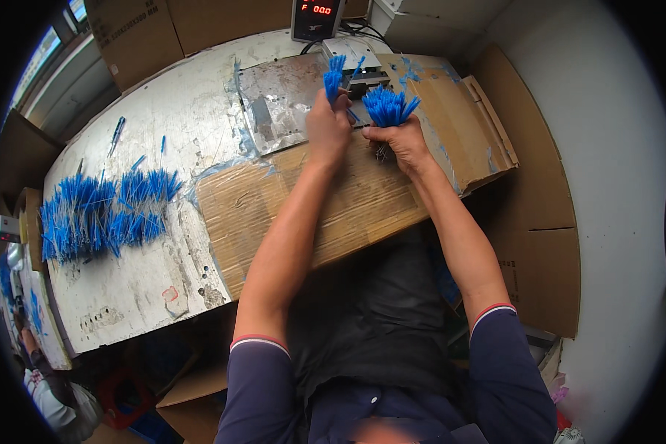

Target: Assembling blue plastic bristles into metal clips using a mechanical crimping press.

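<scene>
In the head view, the left hand [328, 127] pinches a small blue bundle [333, 78] that rises above its fingers, while just beside it the right hand [405, 140] is closed around a thicker blue bundle [388, 107], its tips fanning out beyond the thumb. A long heap of similar strands [100, 214] (pale stems showing among the blue) lies on the table [152, 285], well apart to the left of both hands.
</scene>
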A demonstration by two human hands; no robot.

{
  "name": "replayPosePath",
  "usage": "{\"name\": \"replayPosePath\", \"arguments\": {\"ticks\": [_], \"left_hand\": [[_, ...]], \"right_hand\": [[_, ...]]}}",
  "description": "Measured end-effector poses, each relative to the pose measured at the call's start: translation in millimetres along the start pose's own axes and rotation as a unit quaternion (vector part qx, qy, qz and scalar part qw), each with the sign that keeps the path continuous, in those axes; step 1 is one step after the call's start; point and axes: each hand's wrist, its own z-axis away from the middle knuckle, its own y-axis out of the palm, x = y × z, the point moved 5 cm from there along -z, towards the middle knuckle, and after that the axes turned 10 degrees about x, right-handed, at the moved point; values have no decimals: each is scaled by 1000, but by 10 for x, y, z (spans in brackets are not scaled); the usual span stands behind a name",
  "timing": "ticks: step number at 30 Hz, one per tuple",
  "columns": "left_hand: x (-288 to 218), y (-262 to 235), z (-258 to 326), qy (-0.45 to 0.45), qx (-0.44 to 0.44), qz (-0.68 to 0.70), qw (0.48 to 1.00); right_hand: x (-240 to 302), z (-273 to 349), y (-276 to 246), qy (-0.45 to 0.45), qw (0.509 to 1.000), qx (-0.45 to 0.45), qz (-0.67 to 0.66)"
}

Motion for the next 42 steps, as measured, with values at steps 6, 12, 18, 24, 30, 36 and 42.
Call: {"name": "replayPosePath", "arguments": {"ticks": [6,12,18,24,30,36,42], "left_hand": [[3,-195,-37,-7,-84,-21,996],[28,-178,-27,-5,-92,-27,995],[14,-258,-11,52,-154,-134,978],[-54,-223,5,24,-158,-206,965],[2,-129,-20,71,-82,-305,946],[-17,-34,-26,112,-21,-335,935],[-24,-33,-11,122,-22,-352,928]], "right_hand": [[-122,-194,-188,50,994,-94,-11],[-136,-335,-223,67,990,-125,-19],[-143,-374,-203,95,988,-124,-1],[-159,-390,-212,85,990,-112,-21],[-151,-313,-240,57,991,-87,-89],[-149,-272,-320,45,991,-21,-121],[-130,-216,-255,79,995,3,-62]]}}
